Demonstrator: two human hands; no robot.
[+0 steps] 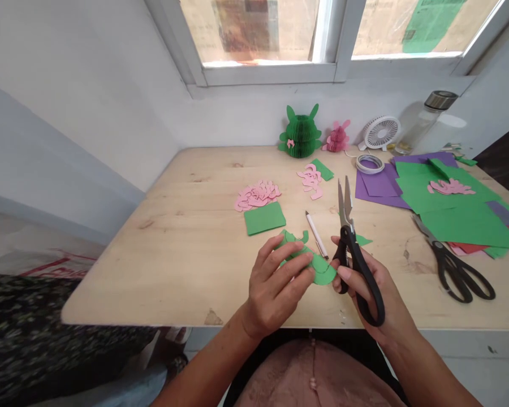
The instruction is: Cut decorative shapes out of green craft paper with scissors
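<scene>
Fingers (290, 268) of left hand (271, 294) clamp green paper cutout (320, 268) above the bench (152, 265); right hand (392, 294) clenched on black-handled scissors (362, 277), blades (344, 206) parted, pointing up, just beside the cutout

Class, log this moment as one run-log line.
left hand: holds green paper cutout | right hand: holds black-handled scissors, tips up, beside cutout

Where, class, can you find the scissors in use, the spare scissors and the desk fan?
Scissors in use (345, 206), head view, on the steel blades.
Spare scissors (441, 261), head view, on the black handle near the pivot.
White desk fan (380, 133), head view, on the round grille.
</scene>
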